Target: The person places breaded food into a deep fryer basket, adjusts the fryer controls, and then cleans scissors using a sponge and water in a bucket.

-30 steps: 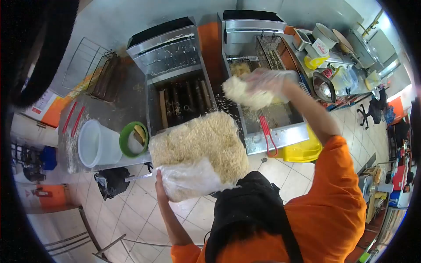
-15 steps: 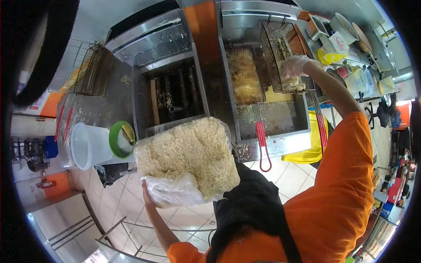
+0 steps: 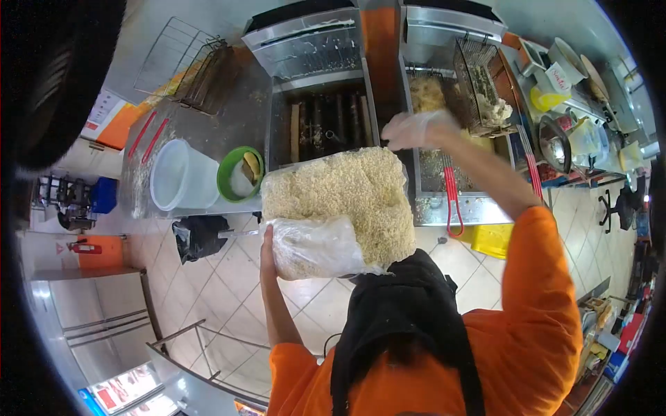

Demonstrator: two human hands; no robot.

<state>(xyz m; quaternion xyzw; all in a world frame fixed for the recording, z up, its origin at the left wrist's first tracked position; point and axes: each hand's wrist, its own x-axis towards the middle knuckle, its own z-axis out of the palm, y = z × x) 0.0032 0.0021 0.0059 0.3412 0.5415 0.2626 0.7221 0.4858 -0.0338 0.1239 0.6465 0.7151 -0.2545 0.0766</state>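
A large clear plastic bag full of pale shredded food (image 3: 340, 197) hangs in front of my body. My left hand (image 3: 268, 253) grips its lower left edge, beside the bunched plastic. My right hand (image 3: 420, 130), in a clear glove, hovers past the bag's upper right corner, over the near edge of the right fryer; its fingers are blurred and I make out no food in them. A wire basket (image 3: 479, 83) stands tilted in that fryer, with a pale clump (image 3: 494, 111) at its near end. Another basket, partly behind my hand, holds frying food (image 3: 427, 93).
The left fryer (image 3: 322, 121) holds dark tubes. On the left counter are a white bucket (image 3: 182, 177), a green bowl (image 3: 239, 175) and a wire rack (image 3: 198, 76). Red basket handles (image 3: 452, 197) extend over the right fryer's front. A metal bowl (image 3: 555, 144) sits at the right.
My right hand carried a pale clump to the right basket, then came back left toward the bag; the clump now sits in the basket. My left hand still holds the bag. The view has shifted.
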